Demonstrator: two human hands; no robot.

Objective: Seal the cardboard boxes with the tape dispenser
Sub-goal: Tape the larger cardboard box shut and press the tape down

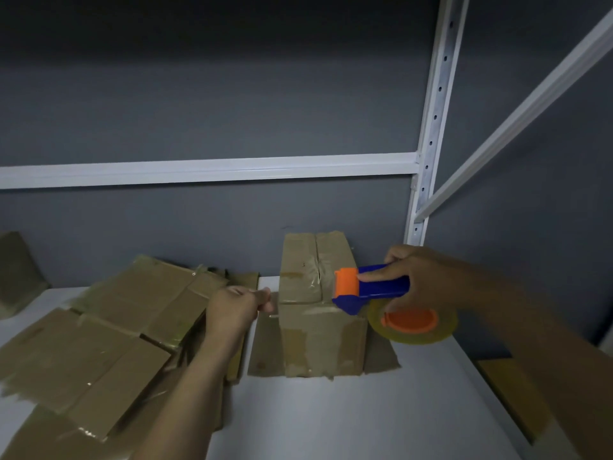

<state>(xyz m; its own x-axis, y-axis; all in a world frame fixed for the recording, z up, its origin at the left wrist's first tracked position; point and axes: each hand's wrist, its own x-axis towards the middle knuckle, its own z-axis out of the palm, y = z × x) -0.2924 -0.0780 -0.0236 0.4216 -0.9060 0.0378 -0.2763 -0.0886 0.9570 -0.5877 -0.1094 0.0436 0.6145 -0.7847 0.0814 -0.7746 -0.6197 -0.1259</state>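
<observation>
A closed cardboard box (315, 333) stands on the white shelf (348, 419), with clear tape across its top seam. My right hand (421, 277) grips a blue and orange tape dispenser (371, 287) carrying a roll of clear tape (411, 322). The dispenser's orange head sits at the box's top right edge. To the left of the box my left hand (237, 308) is curled, its fingertips pinched together close to the box's left side; what it pinches is too thin to tell, possibly a tape end.
Several flattened cardboard boxes (99, 343) lie piled on the left of the shelf. A flat cardboard sheet (265, 346) lies under the box. White metal shelf uprights and a crossbar (212, 169) stand behind. More cardboard (510, 393) lies low at the right.
</observation>
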